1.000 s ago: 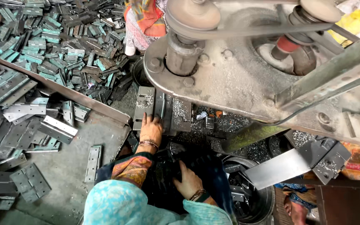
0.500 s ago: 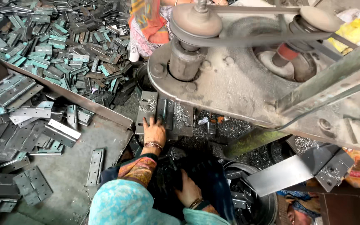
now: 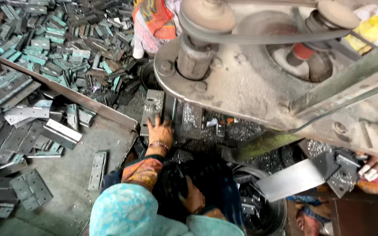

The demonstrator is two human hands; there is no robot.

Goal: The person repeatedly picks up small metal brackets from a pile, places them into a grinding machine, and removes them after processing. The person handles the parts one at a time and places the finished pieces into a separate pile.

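Still resting the left hand (image 3: 159, 131), fingers spread, on the metal plate (image 3: 152, 107) at twelve o'clock, right hand (image 3: 194, 199) at five o'clock, grip impossible to tell.

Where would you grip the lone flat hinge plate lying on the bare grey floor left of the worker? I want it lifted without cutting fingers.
Take the flat hinge plate by its two long edges near the middle, coming from above. It lies flat and lengthwise on the grey floor, apart from the piles, so both long sides look free; its short ends may be sharper.
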